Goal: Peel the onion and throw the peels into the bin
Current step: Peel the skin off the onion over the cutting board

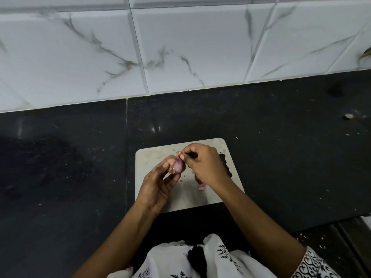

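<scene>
We start at the left hand (158, 183), which grasps the onion (179, 167). Its thumb and fingers curl round the bulb from the left and from below, so that the purple, partly bared side faces right. The right hand (204, 164) meets it from the other side. We see its thumb and forefinger pinching a strip of skin (179, 152) at the onion's upper end, with the other fingers folded toward the palm. The two hands come close together at the bulb.

We find the onion held up over the middle of a pale chopping board (149, 157), nearer its far edge than its near one. Under the right wrist, pinkish peel scraps (201, 186) lie on the board toward its right side, partly hidden by the hand. A wavy grip slot (225, 161) runs along the board's right edge, half covered by the same hand.

The board lies slightly turned on a dark bench (70, 167), just right of a seam in the bench top. Pale specks dot the surface, and we make out one small scrap (349, 116) well apart, toward the back right. Along the bench's back edge rises a wall of white tiles (190, 47) with grey veining.

Nearest us, both forearms reach in over a white garment (216, 255) printed in black, and a patterned sleeve (313, 263) covers the right upper arm.
</scene>
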`<state>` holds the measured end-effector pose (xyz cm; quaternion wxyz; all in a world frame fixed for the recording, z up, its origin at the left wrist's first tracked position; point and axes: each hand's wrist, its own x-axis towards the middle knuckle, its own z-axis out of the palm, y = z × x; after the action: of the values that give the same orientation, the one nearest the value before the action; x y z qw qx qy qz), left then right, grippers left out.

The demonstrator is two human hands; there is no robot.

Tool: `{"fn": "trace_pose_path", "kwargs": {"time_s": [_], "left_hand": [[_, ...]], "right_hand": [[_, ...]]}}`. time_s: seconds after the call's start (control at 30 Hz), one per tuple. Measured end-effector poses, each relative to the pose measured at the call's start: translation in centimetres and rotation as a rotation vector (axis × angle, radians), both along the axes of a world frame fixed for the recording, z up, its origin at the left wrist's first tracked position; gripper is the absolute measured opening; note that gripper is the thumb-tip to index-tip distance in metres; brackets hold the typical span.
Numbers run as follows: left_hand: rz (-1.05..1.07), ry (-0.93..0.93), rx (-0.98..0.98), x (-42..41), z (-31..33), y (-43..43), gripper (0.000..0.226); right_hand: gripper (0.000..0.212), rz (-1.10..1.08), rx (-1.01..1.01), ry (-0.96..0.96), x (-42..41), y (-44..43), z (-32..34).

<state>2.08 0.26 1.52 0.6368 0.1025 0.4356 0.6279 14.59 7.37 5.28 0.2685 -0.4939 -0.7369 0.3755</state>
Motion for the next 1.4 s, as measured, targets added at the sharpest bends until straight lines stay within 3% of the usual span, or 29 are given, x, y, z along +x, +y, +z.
{"fn": "trace_pose_path", "kwargs": {"time_s": [0.13, 0.3, 0.5, 0.57, 0.77, 0.93, 1.03, 1.17, 1.4], "left_hand": [[0.014, -0.077, -0.044, 0.0, -0.1, 0.0, 0.03], [-0.021, -0.192, -0.057, -0.4, 0.3, 0.1, 0.036], [-0.054, -0.297, -0.05, -0.9, 0.6, 0.3, 0.036], [-0.051, -0.315, -0.051, -0.9, 0.5, 0.3, 0.04], [-0.031, -0.268, -0.076, -1.0, 0.1, 0.2, 0.041], [-0.044, -0.239, -0.062, -0.8, 0.3, 0.3, 0.037], [-0.058, -0.201, -0.069, -0.6, 0.4, 0.3, 0.04], [-0.073, -0.144, -0.075, -0.6, 0.5, 0.3, 0.039], [-0.123, -0.042, 0.009, -1.1, 0.7, 0.0, 0.033]], "right_hand": [[0.008, 0.008, 0.039, -0.049, -0.4, -0.4, -0.9], [0.007, -0.011, 0.008, -0.1, -0.2, -0.3, -2.1], [0.013, -0.052, 0.108, -0.331, 1.0, 0.3, -2.7], [0.013, -0.033, 0.107, -0.326, 1.2, 0.3, -2.8], [0.034, 0.067, 0.086, -0.334, 1.4, -0.5, -1.7], [0.03, 0.199, 0.165, -0.086, 1.0, -1.6, 0.1], [0.036, 0.324, 0.199, -0.158, 0.6, -1.3, 0.2], [0.031, 0.35, 0.256, -0.159, 0.6, -0.9, 0.2], [0.026, 0.366, 0.189, -0.118, 0.9, -0.2, 0.4]]}}
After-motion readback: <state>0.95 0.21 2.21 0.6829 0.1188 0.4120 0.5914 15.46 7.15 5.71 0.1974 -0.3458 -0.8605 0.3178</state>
